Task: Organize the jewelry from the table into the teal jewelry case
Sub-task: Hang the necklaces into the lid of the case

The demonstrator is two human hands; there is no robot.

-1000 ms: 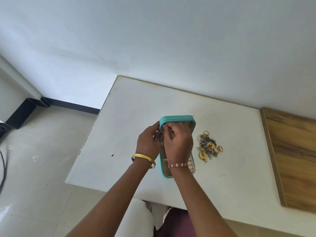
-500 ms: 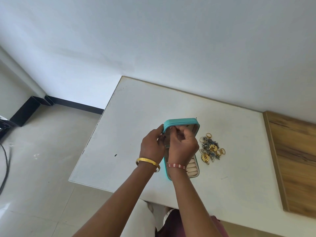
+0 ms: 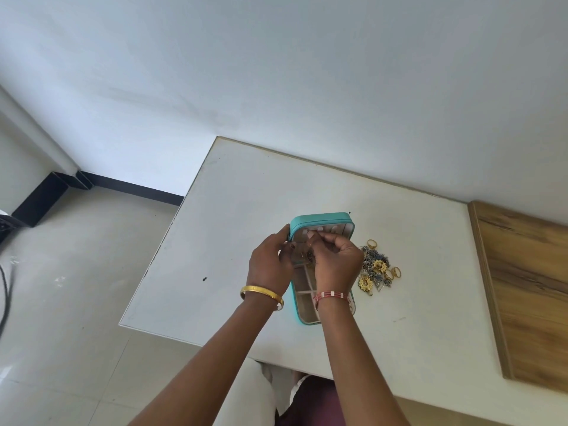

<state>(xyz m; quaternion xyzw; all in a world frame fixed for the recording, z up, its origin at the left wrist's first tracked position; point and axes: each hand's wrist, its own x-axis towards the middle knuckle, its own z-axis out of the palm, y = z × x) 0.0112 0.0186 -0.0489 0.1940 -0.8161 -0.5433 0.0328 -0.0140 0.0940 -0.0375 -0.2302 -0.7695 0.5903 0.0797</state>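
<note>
The teal jewelry case [image 3: 319, 219] stands open in the middle of the white table [image 3: 252, 210], its lid raised at the far end and beige compartments showing. My left hand [image 3: 270, 262] holds the case's left edge near the lid. My right hand [image 3: 336, 262] is over the case, fingers curled, pinching a small piece of jewelry [image 3: 309, 255] against the lid's inside. Exactly what the piece is stays hidden by my fingers. A pile of gold rings and flower-shaped earrings [image 3: 376, 270] lies on the table just right of the case.
A wooden board [image 3: 528, 287] lies along the table's right side. The white wall runs behind the table. Tiled floor [image 3: 61, 287] is to the left, with a dark cable at the left edge.
My right hand has shifted slightly down and right inside the raised lid while still pinching the small piece. My left hand has stayed on the case's left edge.
</note>
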